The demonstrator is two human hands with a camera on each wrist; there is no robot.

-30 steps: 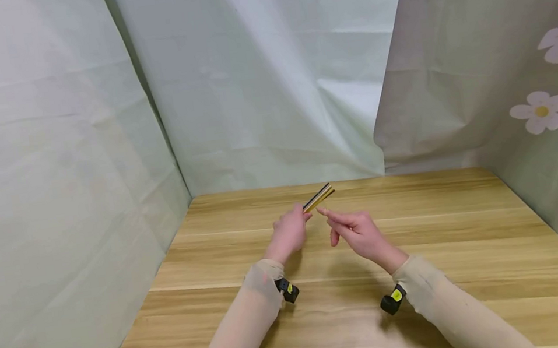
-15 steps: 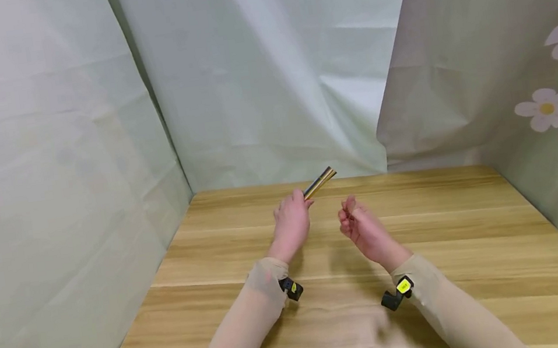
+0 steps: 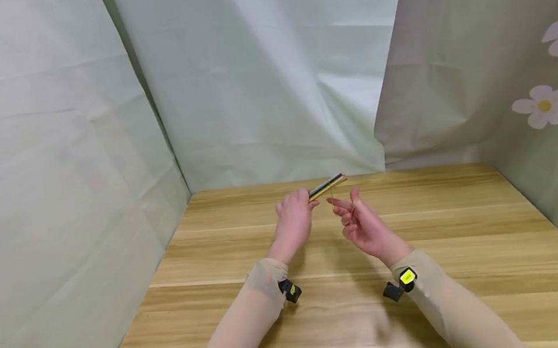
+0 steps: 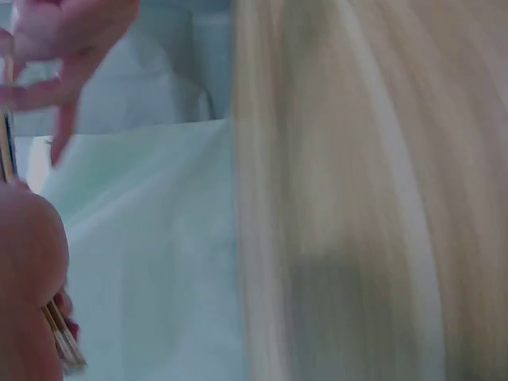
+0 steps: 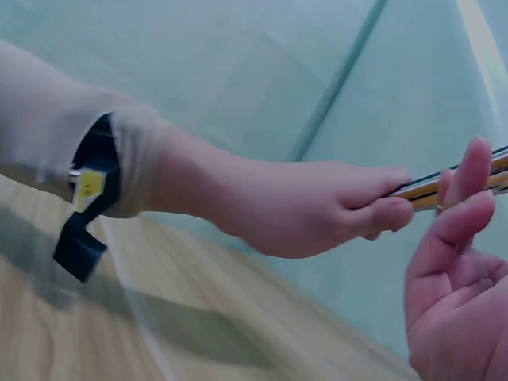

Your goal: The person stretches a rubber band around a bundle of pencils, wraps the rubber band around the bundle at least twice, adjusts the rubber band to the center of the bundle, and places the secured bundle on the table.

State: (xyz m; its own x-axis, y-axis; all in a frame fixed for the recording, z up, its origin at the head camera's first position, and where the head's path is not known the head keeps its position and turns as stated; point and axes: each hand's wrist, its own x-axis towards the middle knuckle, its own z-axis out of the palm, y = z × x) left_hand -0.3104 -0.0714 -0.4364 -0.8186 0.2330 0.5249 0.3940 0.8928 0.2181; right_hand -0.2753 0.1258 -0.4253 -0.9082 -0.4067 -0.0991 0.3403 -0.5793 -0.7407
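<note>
My left hand (image 3: pixel 293 224) grips a bundle of slim, pencil-like sticks (image 3: pixel 327 186) in black, gold and pale tones, tilted up to the right above the table. Its far end sticks out past the fingers, while the back end shows below the hand in the left wrist view. From the bundle a thin, light rubber band (image 3: pixel 332 194) runs down to my right hand (image 3: pixel 367 230). That hand is turned palm up just right of the sticks, its curled fingers holding the band. In the right wrist view its fingers (image 5: pixel 468 202) overlap the bundle.
Underneath lies a wood-grain table (image 3: pixel 224 322), bounded at the back by a pale cloth wall (image 3: pixel 256 83). A flowered curtain (image 3: pixel 480 53) hangs at the right. Black wrist cameras (image 3: pixel 290 291) are strapped to both forearms.
My right hand has rolled from pointing at the sticks to palm up, moved right, then reached back toward them. The left hand has lifted the bundle slightly and tipped it flatter.
</note>
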